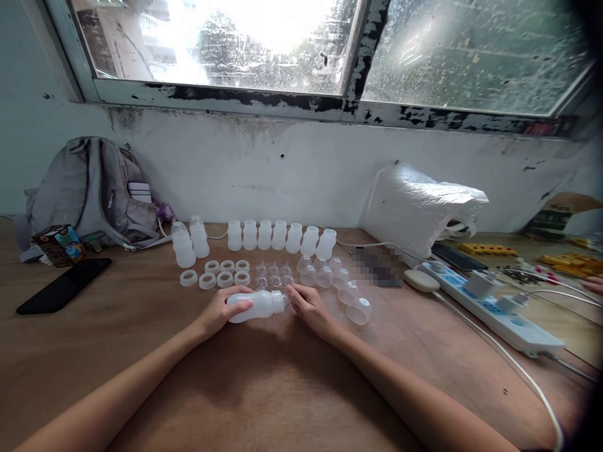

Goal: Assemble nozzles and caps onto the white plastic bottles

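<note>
In the head view I see the left hand [217, 318] gripping the white bottle [254, 307] at the near side of the rings [225, 279] — its long axis runs sideways, the mouth [279, 302] pointing right. The right hand [311, 308] is bunched beside this mouth — what it pinches, I cannot tell.

Looks like a frosted white, waisted bottle [258, 306], held sideways in the left hand [222, 312]; points its neck toward the right hand [309, 308], with a clear teat [285, 301] at the mouth.
</note>
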Tool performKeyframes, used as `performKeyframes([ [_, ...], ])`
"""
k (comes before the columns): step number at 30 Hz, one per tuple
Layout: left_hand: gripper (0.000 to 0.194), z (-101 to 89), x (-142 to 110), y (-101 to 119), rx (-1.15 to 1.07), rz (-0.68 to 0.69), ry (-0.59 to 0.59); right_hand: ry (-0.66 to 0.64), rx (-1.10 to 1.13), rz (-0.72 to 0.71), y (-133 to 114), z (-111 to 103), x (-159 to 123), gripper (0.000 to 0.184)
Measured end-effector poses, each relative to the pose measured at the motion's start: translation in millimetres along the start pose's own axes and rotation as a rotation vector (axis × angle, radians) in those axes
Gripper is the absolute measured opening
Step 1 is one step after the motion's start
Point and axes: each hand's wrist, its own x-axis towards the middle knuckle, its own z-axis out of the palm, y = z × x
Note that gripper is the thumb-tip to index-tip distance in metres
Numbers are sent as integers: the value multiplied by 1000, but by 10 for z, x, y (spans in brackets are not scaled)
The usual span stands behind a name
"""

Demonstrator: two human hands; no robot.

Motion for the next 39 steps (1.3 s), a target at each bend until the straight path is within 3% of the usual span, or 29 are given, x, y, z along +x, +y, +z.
performKeyframes([
  [6,36,18,-70,57,289,211,75,30,209,109,56,4,26,38],
  [10,34,58,-82,72,203,75,101,-3,543,201,-26,13,27,27],
  [13,40,90,-81,82,129,-10,62,-97,659,213,-95,39,11,38],
  [18,35,119,-119,131,184,-36,87,-64,604,241,-85,43,10,34],
  [22,39,121,-124,124,204,-9,96,-46,509,181,-77,-3,22,32],
  [25,40,115,-87,87,45,-60,38,-48,501,172,-104,-5,15,33],
  [29,46,130,-53,72,-246,-171,-98,-136,655,166,-166,33,-11,40],
  [33,45,170,-68,89,-406,-220,-92,-181,696,161,-192,59,-34,45],
  [39,40,214,-96,97,-229,-143,-39,-70,671,156,-152,84,-46,37],
])
